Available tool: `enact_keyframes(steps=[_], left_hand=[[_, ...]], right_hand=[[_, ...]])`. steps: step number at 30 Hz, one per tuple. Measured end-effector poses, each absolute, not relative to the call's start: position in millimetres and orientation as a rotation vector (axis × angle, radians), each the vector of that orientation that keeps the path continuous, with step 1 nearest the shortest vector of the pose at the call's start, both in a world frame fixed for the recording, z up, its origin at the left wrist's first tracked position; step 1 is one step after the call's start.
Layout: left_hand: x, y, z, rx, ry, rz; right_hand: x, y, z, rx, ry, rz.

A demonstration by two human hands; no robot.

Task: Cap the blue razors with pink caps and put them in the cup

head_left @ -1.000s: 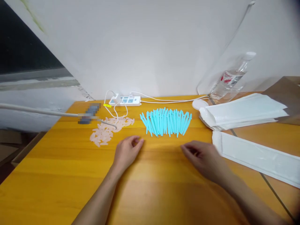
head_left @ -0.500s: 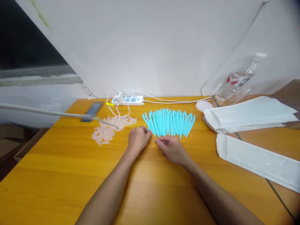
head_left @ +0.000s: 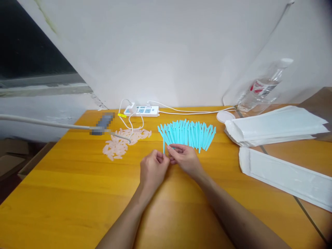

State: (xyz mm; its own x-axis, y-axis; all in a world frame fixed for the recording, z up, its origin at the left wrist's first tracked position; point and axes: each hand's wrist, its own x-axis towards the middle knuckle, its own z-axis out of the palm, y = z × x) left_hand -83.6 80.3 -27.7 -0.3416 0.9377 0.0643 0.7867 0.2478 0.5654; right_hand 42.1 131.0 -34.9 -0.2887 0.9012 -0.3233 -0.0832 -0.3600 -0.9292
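A slim turquoise plastic stick (head_left: 164, 146), shaped like an eyebrow razor, stands up from the fingertips of my left hand (head_left: 153, 168), which is closed around its lower end. My right hand (head_left: 187, 159) is close beside it, fingers curled and thumb side toward the stick. Whether those fingertips touch the stick or pinch something small is hidden. Just beyond both hands lies a fanned row of similar turquoise sticks (head_left: 192, 134), pointing away from me. To the left of it, small translucent pink pieces (head_left: 116, 147) are scattered in a loose pile.
A white power strip (head_left: 145, 111) with plugs and cables sits against the wall. A blurred dark device (head_left: 101, 123) and a thick cable lie at left. On the right are a round white lid (head_left: 225, 117), white padded envelopes (head_left: 275, 126) and a clear bottle (head_left: 263, 86).
My left hand has drawn back toward me with a turquoise stick from the row's left end. My right hand has moved left and slightly forward, close to it.
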Motion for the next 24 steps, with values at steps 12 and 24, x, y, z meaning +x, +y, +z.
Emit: enact_keyframes(steps=[12, 24], left_hand=[[-76.2, 30.0, -25.4, 1.825, 2.173, 0.583], [-260.0, 22.4, -44.4, 1.993, 2.624, 0.479]], right_hand=[[39.7, 96.0, -35.4, -1.016, -1.395, 1.806], [107.3, 93.4, -21.5, -1.182, -2.037, 1.647]])
